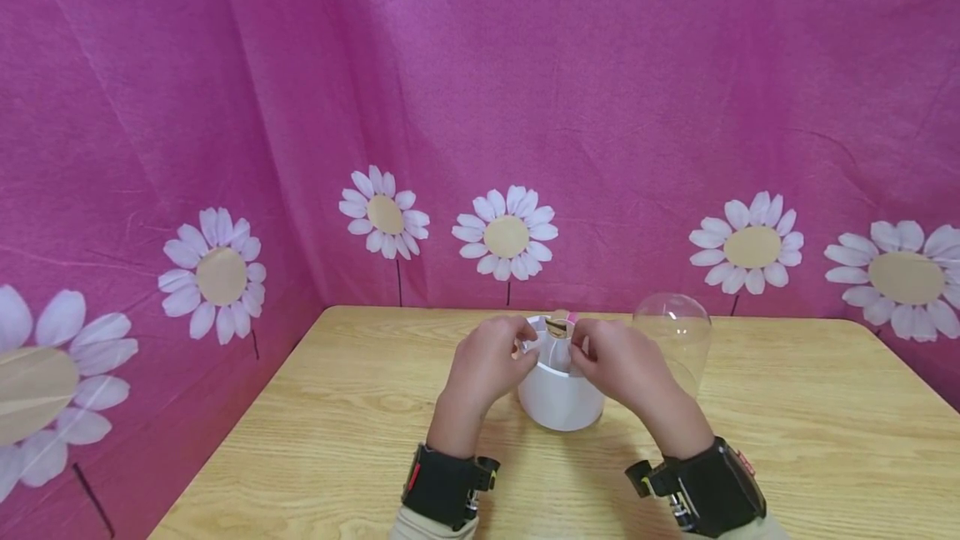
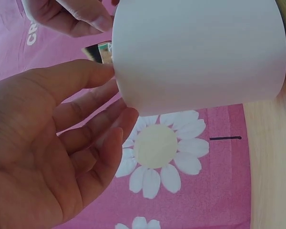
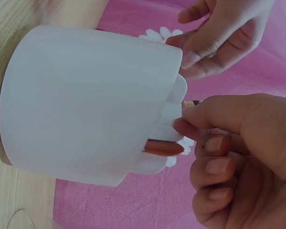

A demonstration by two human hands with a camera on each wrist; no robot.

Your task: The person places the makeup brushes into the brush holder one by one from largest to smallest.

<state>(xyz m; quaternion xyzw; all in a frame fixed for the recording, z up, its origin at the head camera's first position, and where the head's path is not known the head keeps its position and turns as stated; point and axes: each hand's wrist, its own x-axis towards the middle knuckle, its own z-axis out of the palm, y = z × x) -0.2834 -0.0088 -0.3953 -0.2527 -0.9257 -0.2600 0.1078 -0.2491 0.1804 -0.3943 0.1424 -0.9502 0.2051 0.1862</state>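
A white round organizer [image 1: 561, 402] stands on the table between my hands, with scalloped white dividers [image 3: 174, 112] rising inside its slanted rim. My left hand [image 1: 489, 357] holds the rim on its left side, thumb and fingertips curled at the edge. From the other side my right hand [image 1: 622, 361] pinches the top of a divider between thumb and index finger, the other fingers curled in. A black-and-gold item [image 1: 557, 327] pokes up at the back of the organizer. A reddish-brown item with a rounded tip [image 3: 164, 148] sticks out near the front. The organizer's bottom inside is hidden.
Behind and to the right of the organizer stands a clear dome cover [image 1: 671, 336] on the wooden table [image 1: 337, 440]. A pink cloth with large white daisies [image 1: 505, 236] hangs along the table's back and left edges. Each wrist wears a black strapped device [image 1: 442, 486].
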